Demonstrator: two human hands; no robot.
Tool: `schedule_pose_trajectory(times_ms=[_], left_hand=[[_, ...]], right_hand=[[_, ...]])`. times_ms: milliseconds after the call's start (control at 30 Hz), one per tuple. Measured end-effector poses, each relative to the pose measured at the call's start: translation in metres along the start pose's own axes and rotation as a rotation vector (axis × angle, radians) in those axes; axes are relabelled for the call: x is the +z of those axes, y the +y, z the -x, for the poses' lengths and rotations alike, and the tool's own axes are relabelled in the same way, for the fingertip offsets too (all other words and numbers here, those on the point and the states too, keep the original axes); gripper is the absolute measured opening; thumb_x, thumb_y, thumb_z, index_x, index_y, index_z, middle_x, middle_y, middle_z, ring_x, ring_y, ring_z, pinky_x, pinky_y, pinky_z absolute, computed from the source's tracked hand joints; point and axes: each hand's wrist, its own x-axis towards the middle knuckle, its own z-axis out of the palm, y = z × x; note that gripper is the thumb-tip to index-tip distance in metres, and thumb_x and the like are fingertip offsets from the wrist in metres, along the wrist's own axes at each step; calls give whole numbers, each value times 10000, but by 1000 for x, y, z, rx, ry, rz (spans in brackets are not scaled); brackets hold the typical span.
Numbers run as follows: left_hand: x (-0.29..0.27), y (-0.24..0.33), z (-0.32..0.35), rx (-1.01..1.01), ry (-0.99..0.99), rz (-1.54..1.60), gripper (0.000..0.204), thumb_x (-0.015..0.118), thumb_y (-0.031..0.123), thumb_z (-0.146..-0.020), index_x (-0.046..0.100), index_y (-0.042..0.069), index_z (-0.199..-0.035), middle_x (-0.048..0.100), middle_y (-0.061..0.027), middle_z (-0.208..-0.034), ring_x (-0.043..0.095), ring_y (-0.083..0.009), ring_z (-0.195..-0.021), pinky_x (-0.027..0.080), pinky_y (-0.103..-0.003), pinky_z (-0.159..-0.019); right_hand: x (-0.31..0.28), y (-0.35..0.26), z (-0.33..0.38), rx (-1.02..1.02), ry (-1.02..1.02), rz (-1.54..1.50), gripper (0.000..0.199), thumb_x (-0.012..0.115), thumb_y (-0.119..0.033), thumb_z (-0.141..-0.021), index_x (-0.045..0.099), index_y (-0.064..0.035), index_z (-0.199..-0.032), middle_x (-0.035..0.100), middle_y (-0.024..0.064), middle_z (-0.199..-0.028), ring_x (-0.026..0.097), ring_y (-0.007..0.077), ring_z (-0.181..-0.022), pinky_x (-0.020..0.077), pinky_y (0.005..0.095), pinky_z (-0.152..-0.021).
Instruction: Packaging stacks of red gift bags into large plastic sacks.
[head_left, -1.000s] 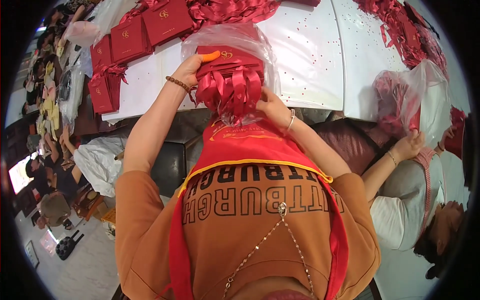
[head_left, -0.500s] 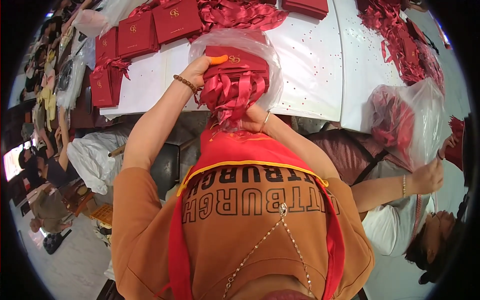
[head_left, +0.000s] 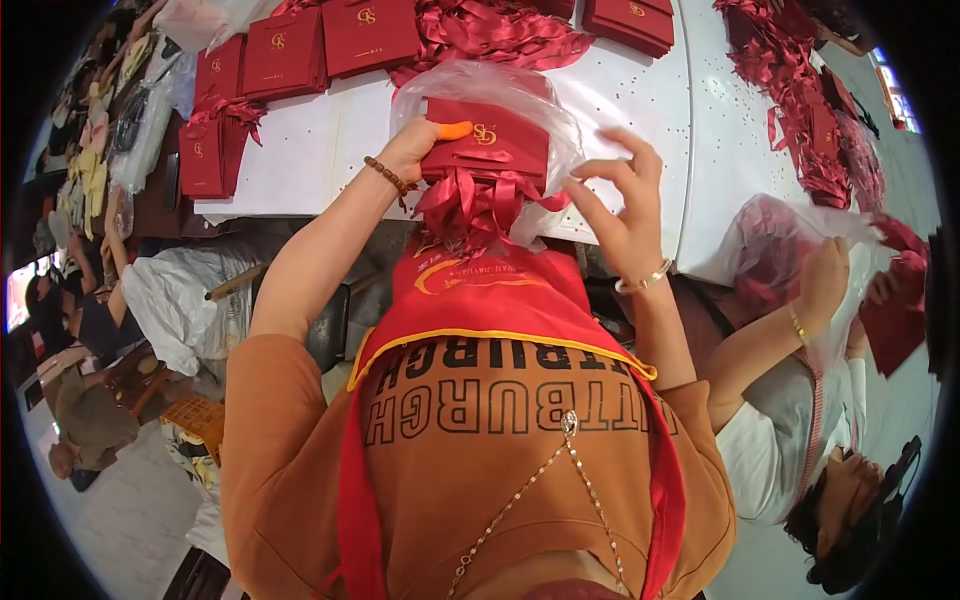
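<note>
A stack of red paper gift bags [head_left: 520, 133] with a gold emblem sits partly inside a clear plastic bag [head_left: 478, 78] at the near table edge. Their red ribbon handles [head_left: 475, 205] hang in a bunch toward me. My left hand [head_left: 415, 150] grips the stack from its left side; an orange cover is on the thumb, which presses on the top gift bag. To the right, my right hand [head_left: 625, 200] is raised, thumb and forefinger pinched at the plastic bag's right edge. Its other fingers are bent and apart.
More red gift bags [head_left: 370, 38] stand in stacks along the white table [head_left: 290, 165]. Loose red ribbons [head_left: 500, 40] lie beyond. At the right, another person's hand [head_left: 825, 280] is at a plastic bag with red contents [head_left: 765, 240]. White plastic [head_left: 190, 310] hangs at the left.
My right hand has come out from beneath the ribbons and moved up and right to the plastic bag's edge. My left hand keeps its hold. The neighbouring person's hand has moved up.
</note>
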Motion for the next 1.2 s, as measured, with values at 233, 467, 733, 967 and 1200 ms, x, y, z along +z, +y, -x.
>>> schedule_pose_trajectory(times_ms=[233,467,733,967,1200], left_hand=[[8,3,0,11,15,-56,254,574,78,-845,547,-39,-1069,623,-140,-992,639,-209,-846,544,-337,-740],[12,0,0,20,37,1,243,557,58,-849,542,-50,-1066,622,-146,-991,640,-227,-841,546,-361,-749],[18,-5,0,205,58,-88,308,576,-6,-812,511,-24,-1113,605,-135,-1030,628,-228,-875,540,-350,-752],[25,-11,-5,341,121,-136,428,618,-31,-763,467,-13,-1163,594,-116,-1036,614,-207,-881,529,-330,-752],[30,-21,-6,500,254,-238,548,668,-20,-711,432,-1,-1205,568,-103,-1091,558,-203,-999,459,-312,-848]], right_hand=[[51,51,18,445,-218,-42,354,593,-212,-824,568,-46,-1135,525,185,-1147,595,246,-898,454,310,-734],[17,6,1,530,-291,-352,522,533,66,-727,503,-70,-1230,581,78,-1105,503,73,-578,426,206,-561],[-14,3,-35,234,-164,-394,607,467,102,-657,497,-74,-1238,509,81,-1239,446,37,-610,395,179,-547],[-32,9,-72,105,-130,-122,577,478,107,-655,543,-90,-1193,541,75,-1177,496,89,-617,416,203,-540],[9,-53,-69,-286,-143,-187,324,530,101,-636,607,-32,-921,567,103,-993,561,209,-807,464,297,-645]])
